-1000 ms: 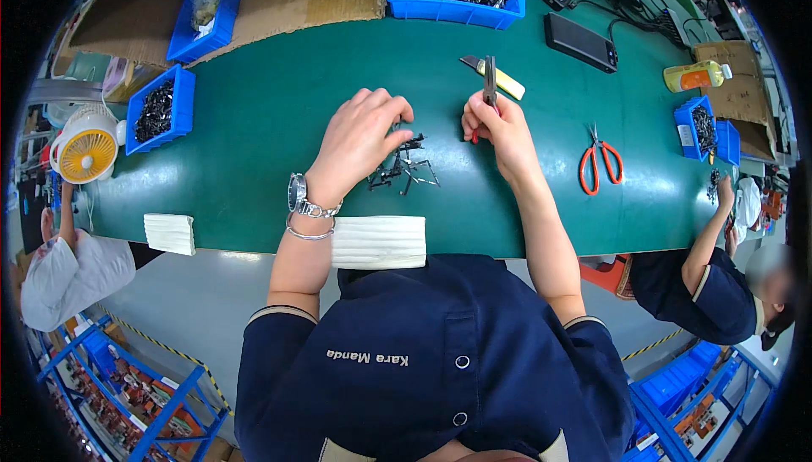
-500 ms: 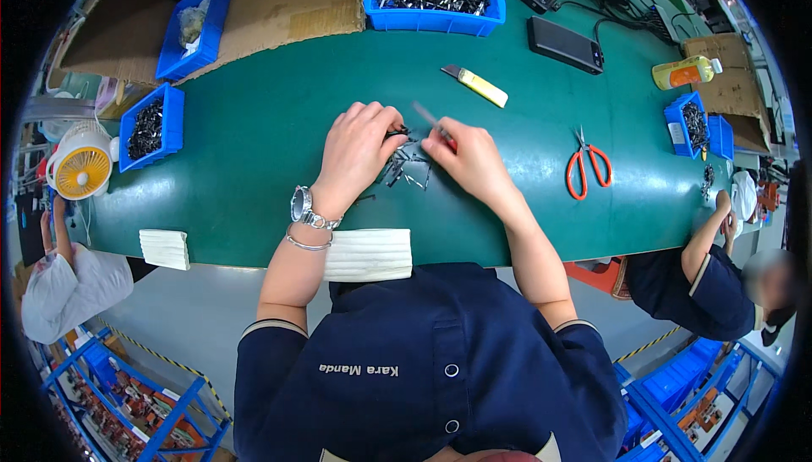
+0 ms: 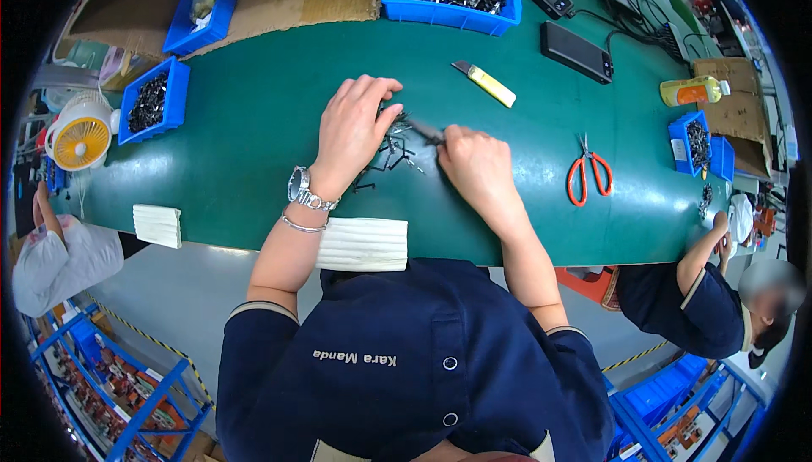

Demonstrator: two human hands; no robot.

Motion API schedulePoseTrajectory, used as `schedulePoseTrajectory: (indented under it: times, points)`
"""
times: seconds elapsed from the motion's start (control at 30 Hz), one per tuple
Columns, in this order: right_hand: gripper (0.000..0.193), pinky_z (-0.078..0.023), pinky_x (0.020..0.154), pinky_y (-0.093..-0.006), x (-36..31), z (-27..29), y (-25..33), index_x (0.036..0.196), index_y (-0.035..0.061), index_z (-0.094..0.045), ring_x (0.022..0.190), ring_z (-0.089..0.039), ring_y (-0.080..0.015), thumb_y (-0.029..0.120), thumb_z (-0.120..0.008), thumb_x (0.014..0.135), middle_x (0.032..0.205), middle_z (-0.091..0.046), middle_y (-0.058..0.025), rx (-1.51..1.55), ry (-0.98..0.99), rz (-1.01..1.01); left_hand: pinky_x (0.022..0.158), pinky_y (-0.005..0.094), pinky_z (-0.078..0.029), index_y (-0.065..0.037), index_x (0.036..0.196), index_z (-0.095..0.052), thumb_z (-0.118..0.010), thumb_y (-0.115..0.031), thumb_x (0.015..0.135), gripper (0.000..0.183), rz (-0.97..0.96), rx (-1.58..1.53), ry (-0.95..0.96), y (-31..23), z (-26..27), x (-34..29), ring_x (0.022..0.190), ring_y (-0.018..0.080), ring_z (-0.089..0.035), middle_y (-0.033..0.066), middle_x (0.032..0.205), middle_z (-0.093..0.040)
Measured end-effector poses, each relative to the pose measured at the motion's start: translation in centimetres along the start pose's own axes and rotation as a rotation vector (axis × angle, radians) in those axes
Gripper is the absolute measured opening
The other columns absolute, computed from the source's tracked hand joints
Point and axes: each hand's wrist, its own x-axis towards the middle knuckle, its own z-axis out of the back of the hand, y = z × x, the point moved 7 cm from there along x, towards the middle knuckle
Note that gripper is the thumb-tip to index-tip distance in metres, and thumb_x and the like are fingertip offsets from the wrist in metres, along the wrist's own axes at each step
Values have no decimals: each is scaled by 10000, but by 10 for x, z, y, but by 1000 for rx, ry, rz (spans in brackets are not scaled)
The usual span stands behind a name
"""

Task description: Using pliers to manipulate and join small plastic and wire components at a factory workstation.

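Note:
Small black and silvery parts lie in a loose pile on the green table, between my hands. My left hand, with a watch and a bangle on its wrist, rests palm down at the pile's left edge. Its thumb and forefinger are apart, and nothing shows held between them. My right hand is closed around a slim grey-bladed tool, whose blurred tip points left into the pile. The fingers hide its handle, so its exact kind is unclear.
Ahead stands a blue bin of black parts, with a yellow utility knife nearer. Red-handled pliers lie at right, a black power bank beyond. A ribbed white pad lies at the front edge. Another person sits at right.
My left hand has opened its thumb and forefinger beside the pile. My right hand has turned, and the tool's blade now slants lower into the parts, which lie more spread. The whole view has shifted slightly.

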Motion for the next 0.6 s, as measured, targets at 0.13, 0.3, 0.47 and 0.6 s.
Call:
schedulePoseTrajectory:
  times: [0.13,0.3,0.47,0.6]
  points:
    - [193,-479,570,-419,10,16,-22,824,12,-591,636,-642,-312,196,-644,850,676,-617,-159,542,-99,-255,772,323,-483,-80,1065,-620,-661,-126,830,243,43,-397,17,-9,2,-2,881,210,-598,66,936,-617]
    - [206,-364,498,-221,2,-2,-14,854,28,-575,551,-456,-49,216,-612,930,623,-499,37,1359,65,-336,867,218,-442,-15,1131,-563,-611,-133,924,243,319,-1134,305,-15,-37,-18,953,72,-552,5,1007,-587]
    - [216,-378,531,-232,1,-12,-1,864,30,-573,572,-468,-69,227,-577,952,647,-497,19,1550,118,-369,870,221,-436,-37,1029,-561,-602,-132,931,142,336,-1349,330,-13,-41,-20,947,72,-553,-1,1001,-588]
    - [323,-388,548,-234,1,-16,1,869,27,-576,591,-475,-85,303,-470,999,642,-478,15,1620,124,-351,866,227,-439,-48,1005,-558,-600,-114,927,110,378,-1402,256,-6,-35,-18,937,72,-556,5,989,-594]
